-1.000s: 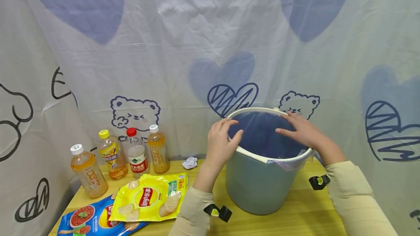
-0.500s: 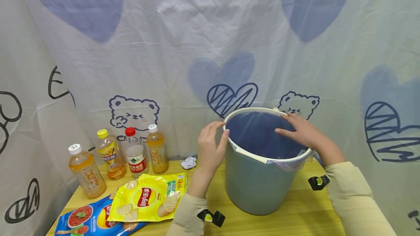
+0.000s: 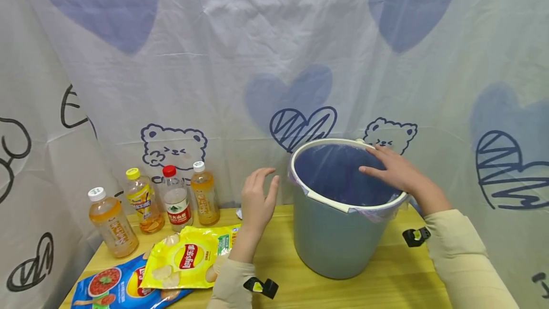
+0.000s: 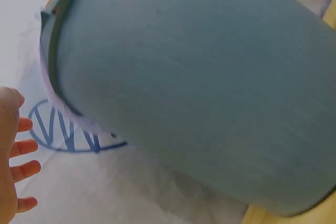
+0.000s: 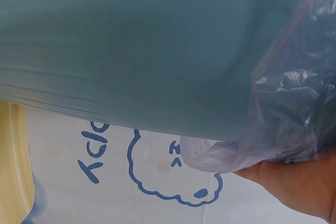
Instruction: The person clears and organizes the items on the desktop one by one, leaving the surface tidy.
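Grey-blue bin [image 3: 334, 242] upright on the yellow wood-grain table [image 3: 279, 242], between the two hands, closer to the right. Clear purplish liner [image 3: 377, 214] folded over its pale rim [image 3: 328, 201], loose edge hanging outside on both hands' sides. Right hand [image 3: 394, 170] on the bin's far right rim, fingers fairly straight, thumb spread away over the opening; in the right wrist view, liner plastic lies against the hand. Left hand [image 3: 259, 199] well apart from the bin, in the air, thumb and fingers spread loosely, nothing held. Crumpled white paper [image 3: 238, 213] just behind the left hand, partly hidden by it. Left of that hand: yellow chip bag [image 3: 188, 259], close to the forearm, overlapping a blue chip bag [image 3: 107, 285] farther out. Beyond the bags, four standing bottles; nearest the left hand a white-capped one [image 3: 206, 201], then red-capped [image 3: 177, 206], yellow-capped [image 3: 146, 206], and another white-capped bottle [image 3: 113, 228] outermost.
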Demonstrator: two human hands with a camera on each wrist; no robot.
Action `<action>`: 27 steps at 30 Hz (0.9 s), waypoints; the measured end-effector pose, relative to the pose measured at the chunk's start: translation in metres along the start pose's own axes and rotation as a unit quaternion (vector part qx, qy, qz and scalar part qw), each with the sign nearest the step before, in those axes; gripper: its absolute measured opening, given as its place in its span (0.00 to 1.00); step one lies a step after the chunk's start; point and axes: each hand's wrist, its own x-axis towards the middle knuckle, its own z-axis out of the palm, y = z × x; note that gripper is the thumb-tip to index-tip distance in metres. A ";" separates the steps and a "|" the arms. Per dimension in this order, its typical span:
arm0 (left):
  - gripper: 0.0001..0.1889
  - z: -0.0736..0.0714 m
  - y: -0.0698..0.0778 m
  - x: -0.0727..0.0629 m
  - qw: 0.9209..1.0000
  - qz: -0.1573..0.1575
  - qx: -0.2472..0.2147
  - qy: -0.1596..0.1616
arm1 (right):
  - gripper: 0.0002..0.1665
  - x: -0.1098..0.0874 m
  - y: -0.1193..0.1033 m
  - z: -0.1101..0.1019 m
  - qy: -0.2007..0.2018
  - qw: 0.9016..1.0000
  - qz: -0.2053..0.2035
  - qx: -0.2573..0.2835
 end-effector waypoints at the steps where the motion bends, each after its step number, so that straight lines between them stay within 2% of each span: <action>1: 0.12 -0.001 -0.004 -0.002 1.000 -0.003 0.003 -0.001 | 0.50 0.000 0.000 0.000 0.000 1.000 0.000 -0.001; 9: 0.13 -0.006 -0.033 -0.014 0.998 -0.051 0.028 -0.019 | 0.49 0.001 0.000 0.001 0.004 1.000 -0.003 -0.005; 16: 0.14 -0.006 -0.052 -0.022 0.995 -0.081 0.049 -0.031 | 0.49 0.000 0.001 0.000 0.005 1.000 -0.006 -0.004; 20: 0.15 -0.004 -0.063 -0.026 0.991 -0.109 0.061 -0.047 | 0.49 0.000 0.000 -0.001 0.004 1.000 -0.005 -0.003; 27: 0.17 0.000 -0.080 -0.035 0.980 -0.156 0.094 -0.084 | 0.50 -0.001 -0.002 0.000 -0.001 1.000 0.002 -0.003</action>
